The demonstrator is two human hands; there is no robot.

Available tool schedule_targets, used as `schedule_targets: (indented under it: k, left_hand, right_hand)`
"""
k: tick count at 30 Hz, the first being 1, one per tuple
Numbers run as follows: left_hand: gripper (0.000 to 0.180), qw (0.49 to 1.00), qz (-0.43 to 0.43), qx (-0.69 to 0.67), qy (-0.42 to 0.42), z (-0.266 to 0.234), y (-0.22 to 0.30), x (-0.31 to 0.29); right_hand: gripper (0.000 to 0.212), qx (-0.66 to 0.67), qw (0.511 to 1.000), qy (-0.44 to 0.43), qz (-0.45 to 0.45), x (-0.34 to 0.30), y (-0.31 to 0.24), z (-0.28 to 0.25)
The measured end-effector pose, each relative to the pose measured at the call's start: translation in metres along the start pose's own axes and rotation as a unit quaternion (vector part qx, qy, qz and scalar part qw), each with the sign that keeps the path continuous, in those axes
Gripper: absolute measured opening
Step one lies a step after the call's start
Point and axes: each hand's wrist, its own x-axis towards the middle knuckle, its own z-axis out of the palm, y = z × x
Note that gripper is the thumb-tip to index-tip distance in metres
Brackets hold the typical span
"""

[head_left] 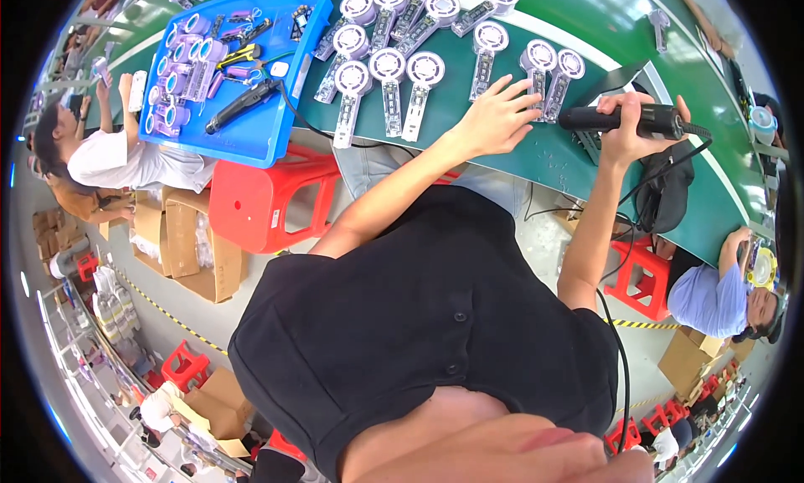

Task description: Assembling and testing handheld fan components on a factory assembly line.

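Note:
My right hand [626, 133] is wrapped round a black corded electric screwdriver [586, 121], held nearly level over the right part of the green bench. My left hand [501, 117] has its fingers spread and holds nothing. Its fingertips hover close to the lilac handheld fans [541, 56] on the right; whether they touch one I cannot tell. Several such fans lie in loose rows, round heads away from me, with circuit boards showing in the open handles. One fan [491, 38] lies just beyond my left hand, and another [425, 69] is to its left.
A blue tray [272, 148] at the left holds purple fan parts, a second black screwdriver [243, 106] and yellow-handled pliers [240, 56]. A dark box-like stand [615, 85] and a black bag [666, 190] are at the right. Red stools [243, 207] and co-workers flank me.

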Motion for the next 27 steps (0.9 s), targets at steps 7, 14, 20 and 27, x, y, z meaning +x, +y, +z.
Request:
schedule_targets:
  k: [7,14,20,27]
  left_hand:
    - [0.030,0.998,0.007,0.058,-0.011,0.005,0.000,-0.006]
    - [0.031,0.997,-0.003,0.082,0.002,0.010,0.004,-0.008]
    - [0.033,0.994,-0.011,0.105,0.004,0.016,0.008,-0.008]
    - [0.033,0.995,-0.015,0.094,0.005,0.019,0.010,-0.007]
  right_hand:
    - [0.067,0.007,1.000,-0.003,0.010,-0.004,0.004,0.004]
    - [0.068,-0.001,0.999,-0.033,0.002,-0.012,0.007,0.007]
    - [0.069,0.007,0.999,-0.052,-0.004,-0.022,0.008,0.007]
    - [0.069,-0.029,0.992,-0.119,-0.040,-0.029,0.014,0.004]
